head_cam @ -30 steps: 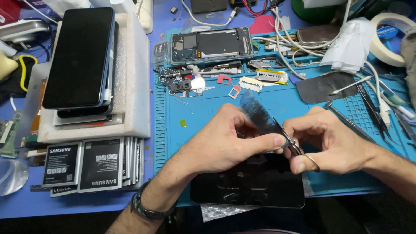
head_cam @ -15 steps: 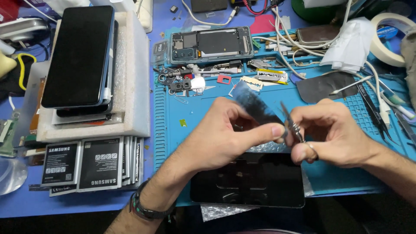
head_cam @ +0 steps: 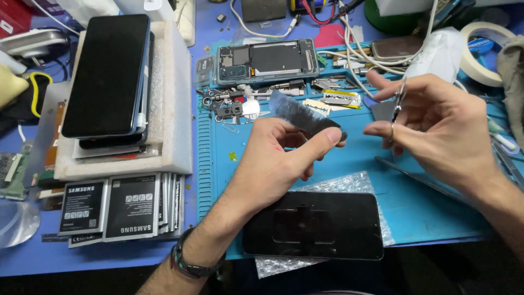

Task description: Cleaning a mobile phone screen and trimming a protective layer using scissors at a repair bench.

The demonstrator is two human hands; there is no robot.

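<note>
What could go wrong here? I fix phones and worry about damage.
The dark strip pinched in the left hand may bend or crease. The tweezers in the right hand could slip and scratch the black phone lying below. Loose small parts on the blue mat could scatter if brushed.

Phone screen (head_cam: pixel 313 225) — black, rectangular, unlit — lies at 6 o'clock on bubble wrap (head_cam: pixel 349 183). Stacked phones (head_cam: pixel 109 76), dark glass screens up, rest at 10 o'clock on white foam. Battery packs (head_cam: pixel 117 206) at 8 o'clock carry black-and-white rectangular labels.
</note>
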